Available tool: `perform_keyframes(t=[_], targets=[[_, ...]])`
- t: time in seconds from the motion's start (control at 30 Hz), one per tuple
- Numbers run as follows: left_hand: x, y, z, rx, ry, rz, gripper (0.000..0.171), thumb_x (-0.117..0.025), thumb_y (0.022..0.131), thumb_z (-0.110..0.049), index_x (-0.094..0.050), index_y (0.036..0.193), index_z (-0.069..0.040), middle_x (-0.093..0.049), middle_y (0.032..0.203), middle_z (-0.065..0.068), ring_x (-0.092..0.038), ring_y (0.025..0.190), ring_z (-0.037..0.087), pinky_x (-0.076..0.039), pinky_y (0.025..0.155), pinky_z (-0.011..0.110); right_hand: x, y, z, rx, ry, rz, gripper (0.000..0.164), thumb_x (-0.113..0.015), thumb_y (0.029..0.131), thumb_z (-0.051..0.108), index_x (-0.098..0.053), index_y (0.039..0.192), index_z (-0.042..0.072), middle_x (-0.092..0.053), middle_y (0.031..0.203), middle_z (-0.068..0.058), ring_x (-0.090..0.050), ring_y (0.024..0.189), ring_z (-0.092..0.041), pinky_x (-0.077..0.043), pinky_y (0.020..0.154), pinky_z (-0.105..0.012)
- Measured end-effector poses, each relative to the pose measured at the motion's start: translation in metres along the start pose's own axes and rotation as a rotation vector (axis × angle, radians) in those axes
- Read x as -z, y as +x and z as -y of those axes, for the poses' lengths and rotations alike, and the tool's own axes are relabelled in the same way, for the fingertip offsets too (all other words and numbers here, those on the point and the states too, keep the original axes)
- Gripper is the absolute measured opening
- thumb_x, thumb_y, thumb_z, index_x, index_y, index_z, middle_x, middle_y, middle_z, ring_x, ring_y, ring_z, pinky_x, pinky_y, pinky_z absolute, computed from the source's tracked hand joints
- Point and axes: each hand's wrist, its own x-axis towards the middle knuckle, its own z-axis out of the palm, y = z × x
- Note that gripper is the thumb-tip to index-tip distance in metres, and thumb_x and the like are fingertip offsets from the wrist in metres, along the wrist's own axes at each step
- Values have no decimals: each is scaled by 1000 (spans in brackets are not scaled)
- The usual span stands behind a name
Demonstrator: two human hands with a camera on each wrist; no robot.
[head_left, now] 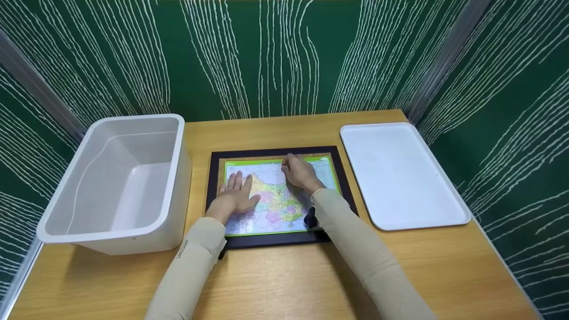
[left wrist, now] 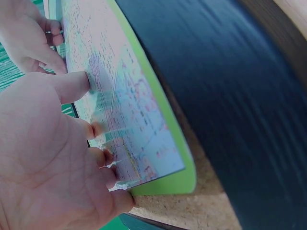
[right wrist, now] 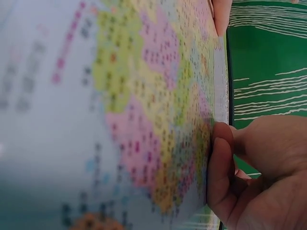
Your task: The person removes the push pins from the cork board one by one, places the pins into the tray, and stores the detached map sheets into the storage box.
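A laminated map (head_left: 271,218) with a green border lies on a cork board (left wrist: 211,213) in a dark frame (head_left: 275,241). My left hand (head_left: 235,198) rests on the map's left part, fingers straight and spread. In the left wrist view its fingertips touch the glossy sheet near a green corner (left wrist: 184,184). At the map's top edge, right of the middle, is my right hand (head_left: 300,172), its fingers curled. The right wrist view shows the thumb and index finger (right wrist: 221,153) drawn together against the sheet; I cannot tell whether something small sits between them.
A deep pale plastic bin (head_left: 178,178) stands on the wooden table (head_left: 271,284) left of the frame. To the right lies a shallow white tray (head_left: 400,173). Green panels (head_left: 284,58) with white wavy lines border the table at the back and sides.
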Motion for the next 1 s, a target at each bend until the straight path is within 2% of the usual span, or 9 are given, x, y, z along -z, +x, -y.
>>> perform_keyframes(t=[0.13,0.4,0.63,0.77,0.87,1.0], targets=[[2,-6,-2,-3,-5,-12,79,-33,105,-53,0,164,-12,15,168,17,18,153,33,8,121,54,-1,-1,-1,-1,34,-3,18,-53,108,24,-59,117,11,-59,111,-8,-55,95,-23,-48,88,-41],[-4,6,4,-1,-4,-9,82,-33,104,-57,1,164,-13,17,167,16,20,152,33,8,120,56,2,-4,-3,25,100,20,16,-53,108,22,-59,116,10,-61,106,-7,-56,91,-22,-49,81,-39],[-4,8,5,-13,-18,2,83,-31,104,-59,3,164,-14,20,167,16,22,151,33,10,120,56,13,-10,-11,152,285,94,15,-51,108,19,-59,112,7,-61,96,-9,-55,75,-20,-46,70,-34],[-7,13,9,-6,-9,3,83,-30,104,-60,6,164,-16,22,166,14,24,151,31,12,119,56,24,-19,-17,173,369,138,15,-50,108,22,-55,114,10,-58,101,-8,-51,65,-18,-45,60,-31],[-8,13,10,-3,-4,4,83,-30,104,-61,7,164,-18,23,166,13,25,151,30,12,120,54,36,-26,-22,171,391,154,16,-49,109,26,-54,116,13,-56,109,-8,-57,62,-23,-50,54,-31],[-7,11,9,-5,1,3,83,-30,103,-62,7,164,-18,22,166,13,24,151,30,11,120,54,52,-35,-31,179,390,139,20,-51,108,29,-54,120,13,-57,115,-9,-68,71,-33,-57,54,-35]])
